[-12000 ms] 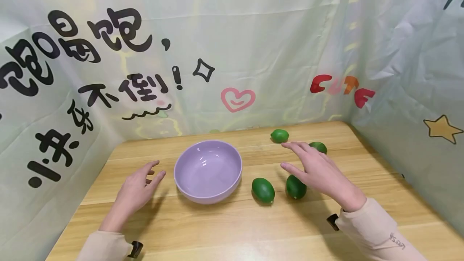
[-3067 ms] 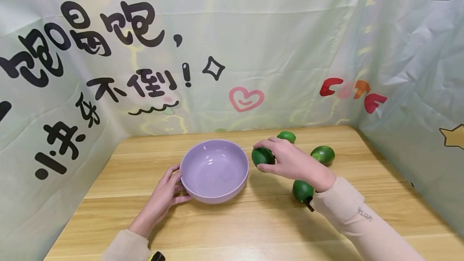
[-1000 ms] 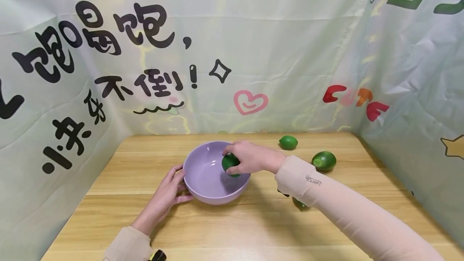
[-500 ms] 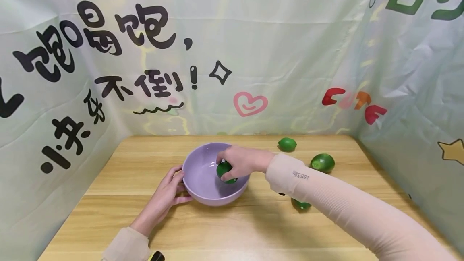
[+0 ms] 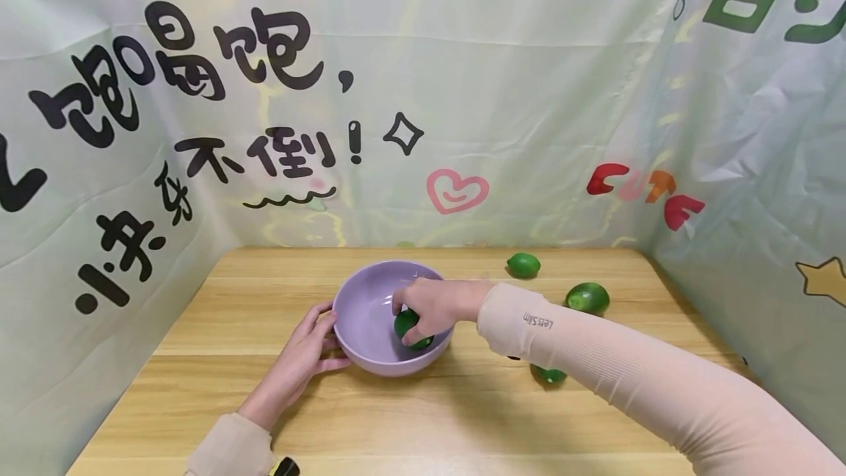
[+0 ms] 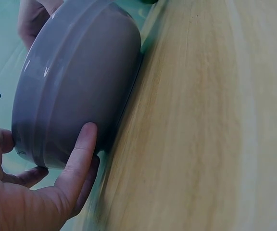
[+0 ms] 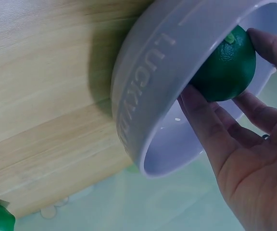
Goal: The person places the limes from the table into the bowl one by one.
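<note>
Touching the outer left wall of the purple bowl [image 5: 363,314], the left hand [image 5: 304,347] has its fingers spread apart. The bowl stands upright on the wooden table [image 5: 370,424]. Inside the bowl, toward its right side, a green lime [image 5: 405,323] is clamped between the thumb and fingers of the right hand [image 5: 431,304]; whether this lime touches the bottom cannot be told. Further right, a back lime [image 5: 523,265] lies near the table's far edge, a front lime [image 5: 551,374] shows partly below the pale sleeve [image 5: 615,362], and an outer lime [image 5: 587,298] lies just beyond it.
</note>
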`<control>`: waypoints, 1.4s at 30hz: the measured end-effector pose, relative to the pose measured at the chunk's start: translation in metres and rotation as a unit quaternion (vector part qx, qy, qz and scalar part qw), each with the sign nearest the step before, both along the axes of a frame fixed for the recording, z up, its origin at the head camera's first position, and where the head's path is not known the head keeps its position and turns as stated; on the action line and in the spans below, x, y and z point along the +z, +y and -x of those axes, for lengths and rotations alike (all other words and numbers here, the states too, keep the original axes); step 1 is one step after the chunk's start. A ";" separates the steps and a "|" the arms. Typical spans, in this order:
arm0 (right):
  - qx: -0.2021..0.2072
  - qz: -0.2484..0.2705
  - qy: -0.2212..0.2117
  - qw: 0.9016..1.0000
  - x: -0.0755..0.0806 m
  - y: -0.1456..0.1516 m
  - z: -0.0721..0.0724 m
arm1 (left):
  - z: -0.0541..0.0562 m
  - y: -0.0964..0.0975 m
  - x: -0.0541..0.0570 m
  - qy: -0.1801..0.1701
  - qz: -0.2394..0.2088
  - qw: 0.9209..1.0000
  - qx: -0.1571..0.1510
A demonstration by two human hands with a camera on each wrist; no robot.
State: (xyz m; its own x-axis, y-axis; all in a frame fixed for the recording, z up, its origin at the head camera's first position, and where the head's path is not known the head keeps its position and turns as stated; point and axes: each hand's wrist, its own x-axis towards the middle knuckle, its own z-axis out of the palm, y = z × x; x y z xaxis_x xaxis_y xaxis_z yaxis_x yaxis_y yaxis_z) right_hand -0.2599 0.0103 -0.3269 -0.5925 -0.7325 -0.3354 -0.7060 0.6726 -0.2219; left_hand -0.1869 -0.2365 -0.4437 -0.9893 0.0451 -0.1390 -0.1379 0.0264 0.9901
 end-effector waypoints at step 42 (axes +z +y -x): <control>0.039 -0.015 0.024 0.999 -0.018 -0.010 -0.006 | 0.000 0.000 0.002 -0.004 -0.001 1.000 -0.006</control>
State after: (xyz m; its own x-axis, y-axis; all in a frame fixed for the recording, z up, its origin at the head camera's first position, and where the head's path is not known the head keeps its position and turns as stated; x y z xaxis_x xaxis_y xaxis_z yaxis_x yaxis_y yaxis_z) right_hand -0.2535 0.0002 -0.3452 -0.5507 -0.7666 -0.3303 -0.7654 0.6216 -0.1666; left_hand -0.1871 -0.2363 -0.4421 -0.9875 0.0565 -0.1469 -0.1455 0.0270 0.9890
